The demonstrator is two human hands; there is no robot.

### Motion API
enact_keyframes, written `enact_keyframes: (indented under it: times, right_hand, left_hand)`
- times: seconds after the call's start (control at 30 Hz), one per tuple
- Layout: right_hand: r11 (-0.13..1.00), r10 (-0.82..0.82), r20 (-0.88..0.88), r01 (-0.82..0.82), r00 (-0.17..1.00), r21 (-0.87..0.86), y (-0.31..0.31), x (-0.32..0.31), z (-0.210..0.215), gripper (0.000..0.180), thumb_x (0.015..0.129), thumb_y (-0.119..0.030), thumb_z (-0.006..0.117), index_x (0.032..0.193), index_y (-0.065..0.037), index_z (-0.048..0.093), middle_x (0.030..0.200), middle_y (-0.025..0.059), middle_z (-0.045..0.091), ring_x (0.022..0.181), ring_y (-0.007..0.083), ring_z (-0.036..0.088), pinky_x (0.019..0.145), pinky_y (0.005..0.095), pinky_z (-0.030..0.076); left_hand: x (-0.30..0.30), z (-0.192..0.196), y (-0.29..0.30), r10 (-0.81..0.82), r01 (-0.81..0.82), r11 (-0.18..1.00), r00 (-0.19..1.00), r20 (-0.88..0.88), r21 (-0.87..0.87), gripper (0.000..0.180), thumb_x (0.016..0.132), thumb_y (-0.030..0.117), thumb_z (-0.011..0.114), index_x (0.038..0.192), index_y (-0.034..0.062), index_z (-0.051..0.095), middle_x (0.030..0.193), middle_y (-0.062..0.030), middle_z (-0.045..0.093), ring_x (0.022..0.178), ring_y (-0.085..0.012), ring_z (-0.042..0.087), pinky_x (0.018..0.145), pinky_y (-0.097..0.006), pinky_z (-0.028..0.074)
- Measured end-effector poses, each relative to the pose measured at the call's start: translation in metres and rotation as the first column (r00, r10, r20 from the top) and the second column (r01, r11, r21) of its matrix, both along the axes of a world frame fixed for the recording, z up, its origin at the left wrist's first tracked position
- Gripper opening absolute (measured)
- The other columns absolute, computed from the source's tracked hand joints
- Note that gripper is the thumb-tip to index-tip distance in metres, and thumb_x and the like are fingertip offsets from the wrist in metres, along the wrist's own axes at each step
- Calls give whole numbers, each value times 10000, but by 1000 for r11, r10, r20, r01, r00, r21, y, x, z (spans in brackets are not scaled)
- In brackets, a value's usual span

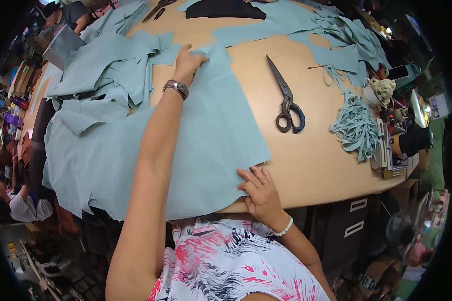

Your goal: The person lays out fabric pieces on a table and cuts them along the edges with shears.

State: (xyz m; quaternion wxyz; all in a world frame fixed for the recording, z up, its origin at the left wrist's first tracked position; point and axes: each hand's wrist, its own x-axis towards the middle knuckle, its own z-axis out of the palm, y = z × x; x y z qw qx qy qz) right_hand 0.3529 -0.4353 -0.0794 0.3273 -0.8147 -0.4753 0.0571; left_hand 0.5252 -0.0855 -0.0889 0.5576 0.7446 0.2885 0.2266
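Both hands press flat on one large piece of pale blue-green cloth [206, 145] spread over the tabletop [311, 165]; neither grip is closed around anything. Left hand [188, 62], with a wristwatch [176, 88] on the wrist, is stretched far forward, fingers spread and palm down on the far edge of the cloth. Right hand [258, 190], wearing a ring and a white bead bracelet [284, 228], lies with fingers spread on the near right corner of the same cloth, just at the near edge of the tabletop. The cloth runs between the two hands, and its left part hangs over the left side of the tabletop.

To the left of the left hand lies a loose heap of cut pieces [105, 70] of the same cloth, overlapping one another. Right of the cloth, on bare wood, rests a pair of large dark scissors [286, 100], blades pointing away, apart from the cloth. Farther right sits a tangle of narrow cloth strips [356, 125], with more cut pieces [351, 45] beyond it toward the far right corner. A dark piece of fabric [226, 9] lies at the far end of the tabletop.
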Motion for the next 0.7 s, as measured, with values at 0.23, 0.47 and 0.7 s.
enact_keyframes:
  times: [0.23, 0.47, 0.7]
  right_hand:
    - [1000, -3, -3, 3, 1000, -16, 0, 0, 0, 261, 648, -7, 584, 898, -62, 532, 1257, 89, 485, 1168, 348, 433, 996, 511, 308]
    - [1000, 20, -11, -20, 1000, -9, 0, -1, 1, 235, 643, -27, 595, 871, -53, 548, 1240, 86, 504, 1163, 344, 439, 995, 518, 304]
    - [998, 25, 22, -26, 999, 54, -1, 1, -1, 226, 641, -57, 615, 866, -63, 596, 1172, 69, 554, 1126, 331, 477, 966, 532, 338]
  left_hand:
    - [7, 49, 18, -189, 207, 679, 976, 105, -704, 319, 734, 74, 669, 1043, 47, 595, 1091, -77, 570, 966, -186, 549, 843, -289, 456]
    - [33, 108, 41, -229, 420, 881, 782, 580, -219, 496, 700, 27, 594, 1193, 61, 551, 1075, -94, 586, 943, -179, 556, 834, -301, 450]
    - [61, 116, 81, -387, 418, 905, 734, 559, 78, 610, 685, -80, 464, 1286, 17, 437, 1009, -112, 618, 824, -244, 616, 763, -314, 498]
